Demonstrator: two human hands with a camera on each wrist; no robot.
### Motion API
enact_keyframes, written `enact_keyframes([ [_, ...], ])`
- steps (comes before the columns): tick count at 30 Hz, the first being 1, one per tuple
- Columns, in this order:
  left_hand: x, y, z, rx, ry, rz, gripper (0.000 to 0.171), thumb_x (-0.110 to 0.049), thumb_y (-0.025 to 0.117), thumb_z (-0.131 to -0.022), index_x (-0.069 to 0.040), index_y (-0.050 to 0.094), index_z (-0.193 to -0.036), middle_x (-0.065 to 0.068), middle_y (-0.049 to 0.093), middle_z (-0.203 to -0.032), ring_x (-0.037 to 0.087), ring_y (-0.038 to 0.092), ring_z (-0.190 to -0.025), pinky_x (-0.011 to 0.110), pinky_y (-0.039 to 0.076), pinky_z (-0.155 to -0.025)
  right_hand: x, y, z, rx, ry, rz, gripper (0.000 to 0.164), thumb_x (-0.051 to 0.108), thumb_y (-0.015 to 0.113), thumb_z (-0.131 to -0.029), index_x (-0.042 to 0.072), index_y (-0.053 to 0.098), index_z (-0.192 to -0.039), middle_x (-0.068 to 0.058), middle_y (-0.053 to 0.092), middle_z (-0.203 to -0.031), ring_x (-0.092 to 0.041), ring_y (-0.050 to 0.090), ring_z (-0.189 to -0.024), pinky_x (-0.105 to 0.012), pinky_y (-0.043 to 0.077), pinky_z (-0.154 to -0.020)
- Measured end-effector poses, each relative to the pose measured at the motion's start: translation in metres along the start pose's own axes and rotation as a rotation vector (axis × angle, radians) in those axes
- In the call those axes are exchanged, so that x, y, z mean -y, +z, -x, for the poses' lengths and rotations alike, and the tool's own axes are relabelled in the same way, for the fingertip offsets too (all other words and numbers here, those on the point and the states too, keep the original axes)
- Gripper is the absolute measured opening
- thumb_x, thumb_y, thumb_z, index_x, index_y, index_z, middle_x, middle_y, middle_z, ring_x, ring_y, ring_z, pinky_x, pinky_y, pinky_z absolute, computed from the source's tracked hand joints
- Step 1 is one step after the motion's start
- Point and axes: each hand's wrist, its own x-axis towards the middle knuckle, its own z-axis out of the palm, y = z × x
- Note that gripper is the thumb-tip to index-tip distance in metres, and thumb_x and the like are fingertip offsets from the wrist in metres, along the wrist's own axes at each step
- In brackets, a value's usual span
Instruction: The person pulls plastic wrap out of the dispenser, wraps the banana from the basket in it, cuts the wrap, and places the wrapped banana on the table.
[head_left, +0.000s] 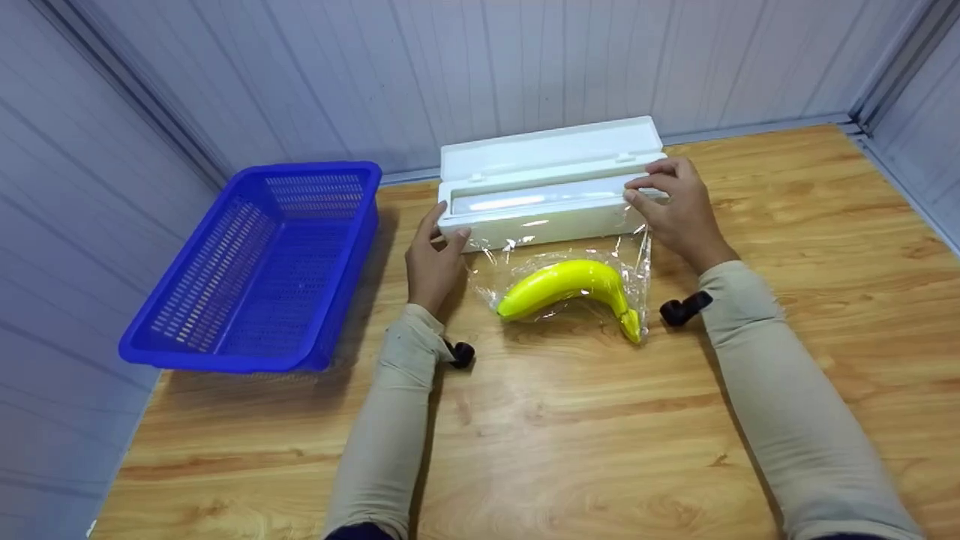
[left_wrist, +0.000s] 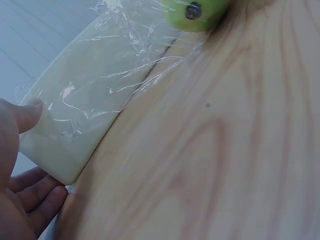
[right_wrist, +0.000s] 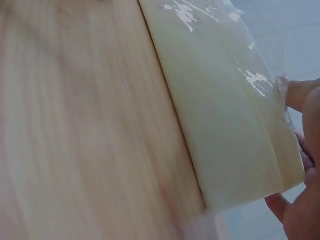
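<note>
A white plastic-wrap dispenser box (head_left: 555, 225) lies with its lid (head_left: 551, 150) raised at the back, a roll inside. Clear plastic wrap (head_left: 487, 262) hangs over its front onto the table, around and under a yellow toy banana (head_left: 562, 289). My left hand (head_left: 436, 262) grips the box's left end, thumb on the front face and fingers round the corner, as the left wrist view also shows. At the right end, my right hand (head_left: 682, 214) pinches the wrap's edge between thumb and fingertips by the top front edge. In the right wrist view another fingertip (right_wrist: 275, 202) touches the box end.
A blue perforated basket (head_left: 322, 300) stands on the left of the wooden table (head_left: 570, 450). White panel walls (head_left: 525, 67) rise behind and at both sides. A black wrist camera (head_left: 679, 309) juts from the right sleeve, another (head_left: 461, 354) from the left.
</note>
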Motion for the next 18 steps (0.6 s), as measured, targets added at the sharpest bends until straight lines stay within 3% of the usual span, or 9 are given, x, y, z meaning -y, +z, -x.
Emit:
enact_keyframes([
  [10, -0.001, -0.011, -0.001, -0.003, 0.007, -0.014, 0.057, -0.027, 0.072, -0.094, -0.028, 0.051, -0.147, 0.011, 0.062, -0.118, 0.021, 0.062, -0.101, 0.033, 0.056, -0.08, 0.01, 0.003, -0.005, 0.004, 0.008, 0.009, 0.017, 0.013, 0.07, -0.095, -0.001, 0.075, -0.104, -0.019, 0.051, -0.126, -0.028, 0.047, -0.12, -0.038, 0.038, -0.104],
  [18, 0.0, -0.011, 0.001, -0.015, 0.005, -0.022, 0.057, -0.027, 0.073, -0.094, -0.026, 0.052, -0.146, 0.01, 0.062, -0.116, 0.021, 0.062, -0.101, 0.034, 0.054, -0.084, 0.005, -0.005, -0.002, 0.0, 0.022, 0.019, 0.013, 0.009, 0.069, -0.095, -0.002, 0.075, -0.101, -0.02, 0.053, -0.125, -0.029, 0.048, -0.118, -0.041, 0.04, -0.098],
])
